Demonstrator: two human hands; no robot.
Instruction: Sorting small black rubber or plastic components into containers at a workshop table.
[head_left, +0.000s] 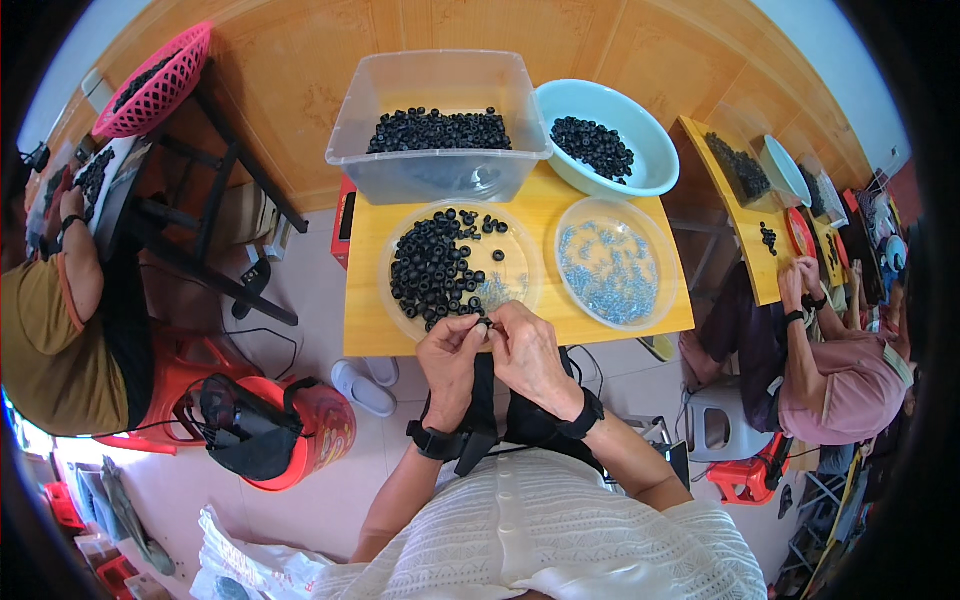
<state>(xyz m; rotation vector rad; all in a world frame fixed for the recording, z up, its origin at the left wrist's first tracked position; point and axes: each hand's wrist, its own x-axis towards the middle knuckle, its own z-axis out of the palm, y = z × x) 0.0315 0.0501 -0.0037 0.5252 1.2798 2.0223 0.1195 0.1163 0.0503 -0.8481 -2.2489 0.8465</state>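
Note:
Both my hands meet at the near rim of a round clear tray (400, 215). Between their fingertips is a small black part (486, 322), mostly covered by the fingers. My left hand (450, 362) pinches it with thumb and forefinger. From the other side my right hand (530, 352) is closed on it too. Many small black round parts (425, 265), some showing a hole, lie in the tray's left side. A little pile of small clear pieces (495, 291) sits at its right. More clear pieces (612, 275) are spread in the second round tray (665, 270).
Behind the trays stand a clear plastic bin (440, 178) and a light-blue basin (655, 165), both holding black parts. They share a yellow table (365, 300). Co-workers sit left (60, 350) and right (840, 390). A red bucket (325, 430) stands on the floor to my left.

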